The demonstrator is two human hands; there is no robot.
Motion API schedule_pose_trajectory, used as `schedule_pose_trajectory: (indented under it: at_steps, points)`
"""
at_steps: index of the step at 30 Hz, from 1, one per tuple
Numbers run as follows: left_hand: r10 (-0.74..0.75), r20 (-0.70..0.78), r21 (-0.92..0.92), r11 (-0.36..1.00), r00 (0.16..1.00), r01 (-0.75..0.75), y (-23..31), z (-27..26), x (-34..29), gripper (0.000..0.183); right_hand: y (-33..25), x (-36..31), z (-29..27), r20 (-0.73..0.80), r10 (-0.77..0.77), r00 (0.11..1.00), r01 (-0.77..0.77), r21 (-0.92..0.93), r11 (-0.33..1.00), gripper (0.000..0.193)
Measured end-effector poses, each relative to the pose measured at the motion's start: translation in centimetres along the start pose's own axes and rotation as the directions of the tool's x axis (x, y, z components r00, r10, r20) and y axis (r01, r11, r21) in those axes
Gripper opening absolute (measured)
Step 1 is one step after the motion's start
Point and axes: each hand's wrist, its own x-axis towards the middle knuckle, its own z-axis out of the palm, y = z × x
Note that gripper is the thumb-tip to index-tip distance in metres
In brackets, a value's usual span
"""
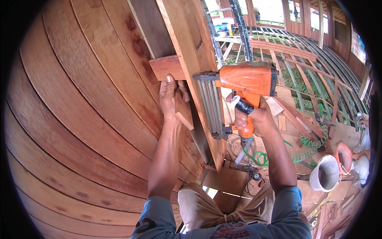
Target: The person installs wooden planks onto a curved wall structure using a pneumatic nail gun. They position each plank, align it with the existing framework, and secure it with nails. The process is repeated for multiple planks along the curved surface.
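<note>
Head view: a curved-looking wall of reddish planks fills the left side, dark stains along some boards. At its right edge a short wooden block sits crosswise against an upright board; the left hand is just below, its grip partly curled, thumb tip on the block's lower edge. A second wood piece, pale at one end, shows beside the palm (which piece the fingers clasp, I cannot tell). The upright board stands between this hand and an orange nail gun, whose nose is at the board's right side. Red lettering marks the blue-grey shirt below. Behind, a pale table bears a blue-and-white box, contents hidden, partly screened by a speckled ladder. The right hand has its grip closed around the gun's handle. A green coiled hose trails beneath, loose planks lie beyond, and parallel floor joists run behind them. Farther right stand a whitish bucket, its inside greyish, and an orange container, contents unclear.
</note>
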Motion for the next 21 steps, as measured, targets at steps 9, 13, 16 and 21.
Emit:
schedule_pose_trajectory:
  at_steps: [9,13,16,21]
  points:
    - [-0.001,0.024,-0.010,1.000,1.000,0.001,-0.1,-0.1,0.2,0.029,-0.2,-0.6,0.2,-0.038,-0.032,0.999,0.033,0.021,0.999,0.040]
    - [0.014,0.038,-0.008,1.000,0.999,-0.014,0.0,-0.1,0.1,0.031,-0.4,-0.3,0.2,0.004,-0.078,0.997,0.078,0.038,0.996,0.046]
    - [0.003,0.039,0.004,1.000,0.999,-0.003,0.1,0.0,0.1,0.031,-0.7,0.1,0.0,0.035,-0.072,0.997,0.070,0.054,0.996,0.053]
    - [0.009,0.031,0.021,1.000,0.999,-0.010,0.1,0.0,0.0,0.031,-0.8,0.9,0.3,0.048,-0.070,0.996,0.069,0.018,0.997,0.058]
